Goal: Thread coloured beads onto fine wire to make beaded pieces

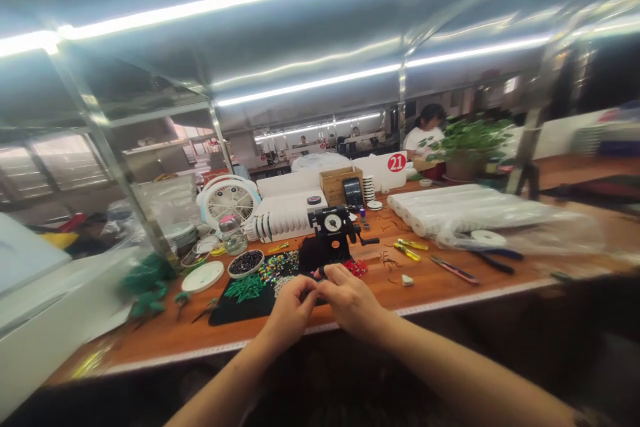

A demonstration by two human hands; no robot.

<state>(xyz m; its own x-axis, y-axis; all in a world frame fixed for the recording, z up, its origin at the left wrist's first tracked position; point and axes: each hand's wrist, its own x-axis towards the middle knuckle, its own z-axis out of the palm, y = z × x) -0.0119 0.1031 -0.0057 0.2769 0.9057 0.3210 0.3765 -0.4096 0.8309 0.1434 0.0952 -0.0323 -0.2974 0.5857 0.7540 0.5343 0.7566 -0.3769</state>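
Observation:
My left hand (293, 307) and my right hand (350, 297) meet above the bench's front edge, fingertips pinched close together. Whatever lies between them is too small and too covered to make out. Just beyond stands a black hand-cranked machine (333, 230) with a round white dial. A dark mat (227, 315) to the left of my hands carries a pile of green pieces (245, 287), many-coloured beads (277, 267) and whitish beads (281, 285). Red beads (356, 268) lie behind my right hand. A white dish (245, 265) of dark beads sits at the mat's back left.
Yellow-handled tools (407, 251), a pink-handled tool (455, 271) and dark pliers (495, 261) lie to the right, before plastic-wrapped white rolls (445, 207). A fan (230, 203), glass jar (233, 235) and white lid (203, 277) stand left. A person (424, 132) sits beyond the bench.

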